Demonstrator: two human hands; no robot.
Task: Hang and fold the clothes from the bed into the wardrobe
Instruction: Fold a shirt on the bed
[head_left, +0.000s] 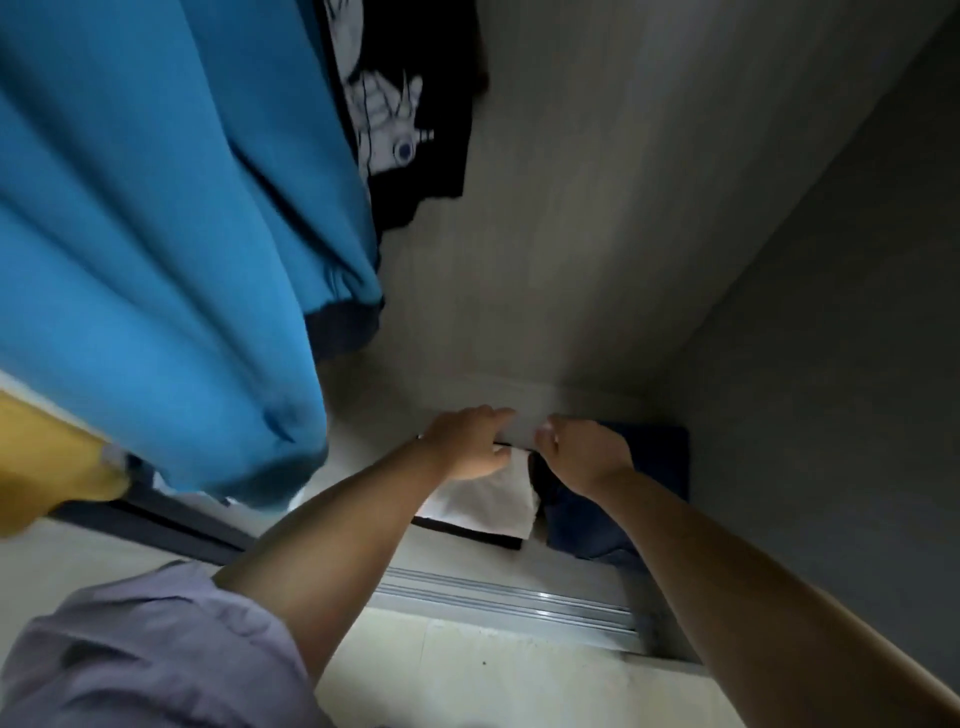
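The folded white garment lies on the wardrobe floor, directly beneath both hands, its long axis running toward the back wall. The left hand presses it with fingers extended. The right hand, equally near, curls at its far edge beside a folded dark blue garment; whether it pinches cloth cannot be determined.

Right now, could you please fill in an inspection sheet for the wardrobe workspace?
Surface: pale wardrobe floor; sliding-door track along its front.
Job's things: folded white cloth on a black piece; dark blue folded clothes beside it; blue garment, black printed shirt and yellow garment hanging.
Clutter: nothing seen.
Grippers: left hand and right hand reach over the folded clothes at a low panel; grip unclear.
Cables: nothing seen.
Surroundings: grey side wall.
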